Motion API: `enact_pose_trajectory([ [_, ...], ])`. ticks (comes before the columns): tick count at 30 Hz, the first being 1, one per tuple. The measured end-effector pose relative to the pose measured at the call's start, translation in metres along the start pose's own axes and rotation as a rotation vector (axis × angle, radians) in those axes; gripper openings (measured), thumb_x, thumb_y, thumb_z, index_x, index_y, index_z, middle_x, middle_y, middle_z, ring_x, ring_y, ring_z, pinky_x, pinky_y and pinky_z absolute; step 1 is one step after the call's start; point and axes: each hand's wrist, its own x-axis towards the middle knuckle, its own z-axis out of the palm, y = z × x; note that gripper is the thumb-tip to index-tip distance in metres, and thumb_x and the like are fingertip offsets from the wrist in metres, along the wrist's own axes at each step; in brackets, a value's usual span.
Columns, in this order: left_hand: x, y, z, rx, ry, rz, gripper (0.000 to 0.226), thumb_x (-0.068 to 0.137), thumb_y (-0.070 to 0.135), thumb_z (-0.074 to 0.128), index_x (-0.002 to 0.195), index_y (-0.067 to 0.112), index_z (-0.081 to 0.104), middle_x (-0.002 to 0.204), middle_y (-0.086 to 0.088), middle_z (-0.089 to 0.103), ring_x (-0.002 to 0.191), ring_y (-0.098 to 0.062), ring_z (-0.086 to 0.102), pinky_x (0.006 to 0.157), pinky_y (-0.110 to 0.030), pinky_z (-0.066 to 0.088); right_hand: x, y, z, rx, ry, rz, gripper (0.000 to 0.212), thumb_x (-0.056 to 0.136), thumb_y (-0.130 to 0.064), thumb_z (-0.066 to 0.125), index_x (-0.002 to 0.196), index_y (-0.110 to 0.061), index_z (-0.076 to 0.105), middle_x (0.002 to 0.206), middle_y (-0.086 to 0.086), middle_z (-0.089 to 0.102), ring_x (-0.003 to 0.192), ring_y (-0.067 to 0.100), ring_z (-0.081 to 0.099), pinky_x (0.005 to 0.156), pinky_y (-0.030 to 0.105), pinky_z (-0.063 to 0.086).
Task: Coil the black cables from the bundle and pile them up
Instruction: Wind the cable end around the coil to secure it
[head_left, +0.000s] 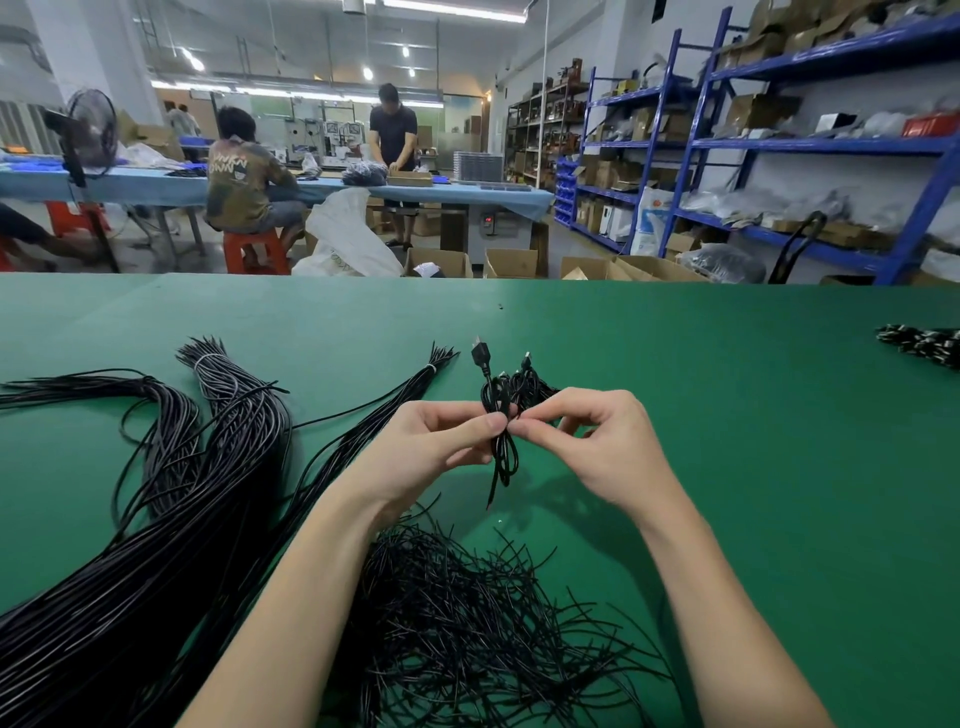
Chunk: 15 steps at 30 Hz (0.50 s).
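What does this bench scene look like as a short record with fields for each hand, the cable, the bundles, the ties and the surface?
left hand: left hand pinches the coiled cable at its middle
right hand: right hand pinches the same coil, fingertips meeting the left grip
coiled cable: held above the table, USB plug pointing up
bundles: long black cable bundles lie left
ties: loose pile of thin ties below the hands
surface: green table

Long cable bundles (171, 499) lay on the desk (753, 467) to the left. A tangled heap of short ties (467, 618) sat nearest, before a small pile of coils (530, 387). Another bundle (924, 343) lay far right.
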Motion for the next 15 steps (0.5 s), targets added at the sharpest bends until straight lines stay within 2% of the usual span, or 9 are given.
enact_pose_trajectory([
  [2,-0.001,0.003,0.003,0.078,0.070,0.095,0.029,0.081,0.026,0.077,0.109,0.015,0.079,0.106,-0.003,0.077,0.089,-0.008,0.070,0.080,-0.018,0.053,0.001,0.000,0.005,0.127,0.018,0.121,0.007,0.079,-0.031,0.085,0.073,-0.030,0.082,0.060,-0.011,0.066,0.053,0.009,0.041,0.052,0.017,0.034],
  [4,0.000,0.006,0.005,0.268,0.129,0.249,0.023,0.085,0.018,0.076,0.108,0.017,0.079,0.102,0.003,0.078,0.093,-0.008,0.072,0.081,-0.018,0.054,0.003,-0.002,0.009,0.379,-0.003,0.342,0.007,0.073,-0.028,0.086,0.071,-0.022,0.081,0.061,-0.005,0.062,0.048,0.006,0.037,0.048,0.017,0.029],
  [6,0.000,0.008,0.006,0.480,0.135,0.380,0.020,0.087,0.015,0.076,0.106,0.017,0.080,0.098,0.006,0.076,0.090,-0.007,0.069,0.080,-0.017,0.052,0.004,0.000,0.015,0.680,-0.085,0.612,0.011,0.062,-0.028,0.081,0.065,-0.018,0.079,0.064,-0.003,0.059,0.043,0.003,0.034,0.042,0.016,0.020],
  [8,0.001,0.008,0.004,0.578,0.144,0.389,0.018,0.088,0.015,0.076,0.104,0.020,0.080,0.095,0.007,0.076,0.085,-0.005,0.068,0.077,-0.016,0.050,0.004,0.001,0.019,0.817,-0.121,0.758,0.009,0.065,-0.025,0.078,0.066,-0.017,0.080,0.064,-0.006,0.060,0.042,0.002,0.034,0.037,0.014,0.018],
  [10,0.001,0.005,0.001,0.488,0.173,0.279,0.017,0.089,0.018,0.075,0.103,0.025,0.080,0.093,0.009,0.078,0.083,-0.003,0.070,0.076,-0.015,0.052,0.003,0.003,0.020,0.579,-0.087,0.680,0.010,0.074,-0.029,0.082,0.079,-0.020,0.082,0.071,-0.009,0.070,0.047,0.003,0.042,0.040,0.014,0.028],
  [12,0.001,0.000,-0.002,0.328,0.200,0.160,0.014,0.090,0.023,0.074,0.102,0.027,0.080,0.094,0.005,0.078,0.081,-0.004,0.070,0.077,-0.017,0.054,0.003,0.003,0.019,0.251,0.041,0.450,0.011,0.080,-0.035,0.084,0.087,-0.027,0.081,0.083,-0.011,0.077,0.056,0.006,0.051,0.051,0.017,0.042],
  [15,0.003,-0.005,-0.008,0.161,0.199,0.055,0.019,0.091,0.029,0.072,0.101,0.016,0.080,0.085,-0.004,0.073,0.078,-0.013,0.065,0.083,-0.025,0.057,0.003,0.007,0.014,-0.032,0.131,0.099,0.013,0.078,-0.039,0.085,0.089,-0.036,0.079,0.087,-0.019,0.076,0.053,0.008,0.050,0.058,0.020,0.049],
])
